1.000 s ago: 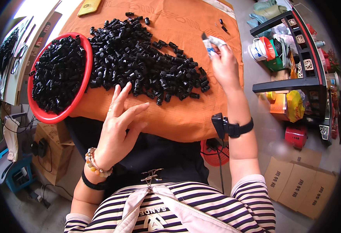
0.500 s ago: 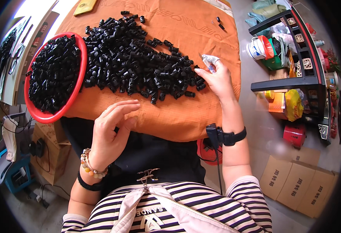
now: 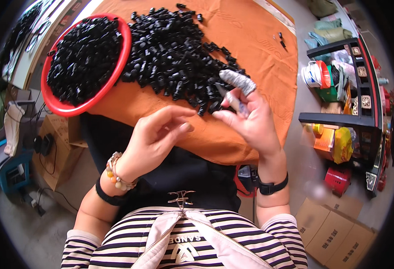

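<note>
My left hand [image 3: 154,139] hovers over the table's near edge, fingers loosely bent and thumb apart, with nothing visible in it. My right hand [image 3: 253,119] is at the right end of a spread heap of small black plastic cord locks [image 3: 174,58]. Its index finger stretches out in a whitish wrapping [image 3: 237,81], and another wrapped finger curls toward the thumb. Beside these fingers shows a thin grey pointed tool [image 3: 221,89], like a small blade; the palm hides the rest. A red round basin [image 3: 126,47] full of similar black pieces stands left of the heap.
An orange cloth [image 3: 268,67] covers the table; a few small dark pieces [image 3: 282,41] lie at its far right. Beyond the right edge stands a black frame [image 3: 340,119] with bags and buckets. Cardboard [image 3: 331,233] lies on the floor. A blue stool [image 3: 20,172] is at left.
Both hands have come closer together. My right hand has drawn back toward me and its index finger has stretched out. The whole view has shifted, moving the table and basin within it.
</note>
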`<control>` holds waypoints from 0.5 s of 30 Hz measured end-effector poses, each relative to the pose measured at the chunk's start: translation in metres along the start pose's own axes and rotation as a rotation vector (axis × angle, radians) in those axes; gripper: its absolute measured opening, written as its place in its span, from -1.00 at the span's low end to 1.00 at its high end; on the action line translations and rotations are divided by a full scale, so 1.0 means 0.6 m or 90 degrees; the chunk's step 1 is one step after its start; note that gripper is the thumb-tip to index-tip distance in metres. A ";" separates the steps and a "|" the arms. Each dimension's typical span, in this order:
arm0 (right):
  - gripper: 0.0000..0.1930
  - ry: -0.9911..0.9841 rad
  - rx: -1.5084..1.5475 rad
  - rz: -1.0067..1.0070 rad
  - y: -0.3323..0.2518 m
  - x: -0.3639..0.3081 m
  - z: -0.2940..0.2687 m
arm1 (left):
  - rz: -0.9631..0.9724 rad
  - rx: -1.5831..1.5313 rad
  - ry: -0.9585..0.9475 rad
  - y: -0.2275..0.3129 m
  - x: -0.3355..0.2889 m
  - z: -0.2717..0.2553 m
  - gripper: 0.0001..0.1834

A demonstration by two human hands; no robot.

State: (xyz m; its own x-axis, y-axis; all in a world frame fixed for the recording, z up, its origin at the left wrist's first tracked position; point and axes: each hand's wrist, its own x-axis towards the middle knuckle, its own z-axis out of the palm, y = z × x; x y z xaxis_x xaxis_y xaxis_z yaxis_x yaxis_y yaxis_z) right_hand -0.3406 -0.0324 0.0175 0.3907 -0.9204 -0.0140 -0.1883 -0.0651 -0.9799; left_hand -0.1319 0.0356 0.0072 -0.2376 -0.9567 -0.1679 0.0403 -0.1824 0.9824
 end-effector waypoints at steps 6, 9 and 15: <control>-0.42 -0.112 -0.013 -0.002 -0.042 0.002 0.055 | -0.094 -0.217 0.008 -0.002 -0.001 -0.022 -0.64; -0.42 -0.136 0.037 -0.008 -0.047 0.003 0.076 | -0.181 -0.371 -0.082 -0.014 -0.004 -0.033 -0.61; -0.44 -0.145 0.023 -0.060 -0.038 0.005 0.093 | -0.166 -0.499 -0.131 -0.020 -0.007 -0.040 -0.64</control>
State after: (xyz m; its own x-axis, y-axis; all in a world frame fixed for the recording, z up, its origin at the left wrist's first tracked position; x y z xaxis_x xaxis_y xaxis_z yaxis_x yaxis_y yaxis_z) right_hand -0.2850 -0.0124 0.0290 0.5993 -0.7997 0.0366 -0.1109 -0.1282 -0.9855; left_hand -0.1079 0.0361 -0.0060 -0.5008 -0.8162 -0.2882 0.6021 -0.5677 0.5614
